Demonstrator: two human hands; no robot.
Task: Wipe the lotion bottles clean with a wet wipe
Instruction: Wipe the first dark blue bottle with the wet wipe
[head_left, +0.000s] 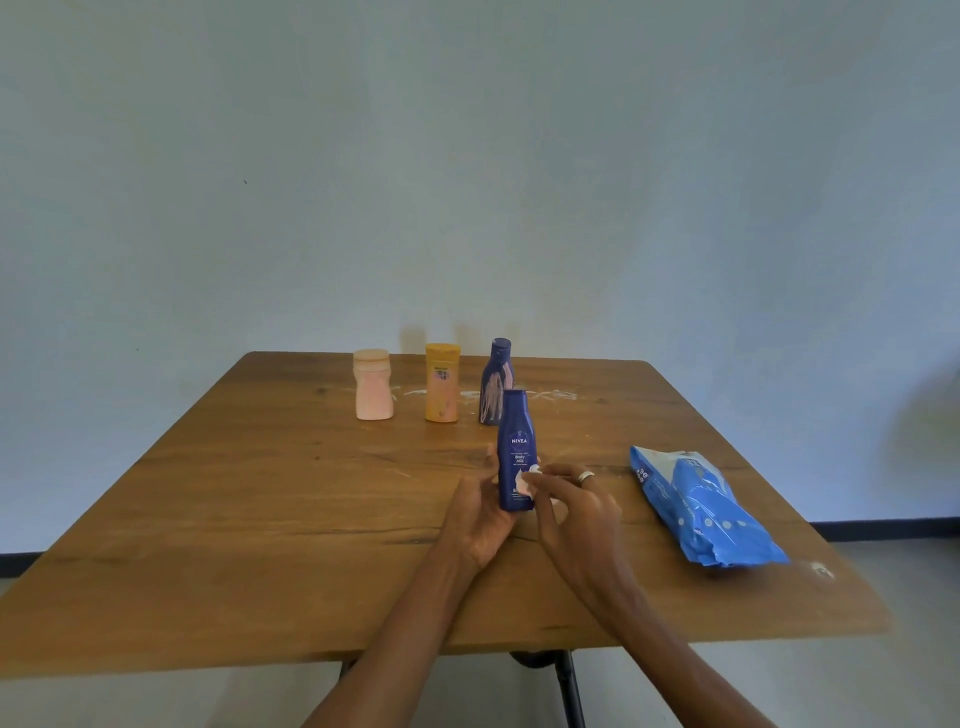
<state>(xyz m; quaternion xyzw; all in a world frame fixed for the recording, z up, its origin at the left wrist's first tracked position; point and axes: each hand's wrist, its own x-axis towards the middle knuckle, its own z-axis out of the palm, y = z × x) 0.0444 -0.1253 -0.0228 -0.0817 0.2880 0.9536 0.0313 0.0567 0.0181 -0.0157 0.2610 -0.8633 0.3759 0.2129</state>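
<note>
Bare table (260, 519) seen left of the left hand (480, 519), wipes pack (701, 509) lying right of the right hand (576, 512), three bottles (441, 382) ranged beyond both hands, open tabletop between them.

Bench (260, 519): brown wood-grain top with rounded corners, filling the lower half of the frame.
Bench leg (569, 691): dark metal, bottom centre under the near edge.
Wall (467, 156): plain pale grey-blue, filling the upper half.
Skirting (883, 530): dark strip, right edge, just above the pale floor (924, 597).
</note>
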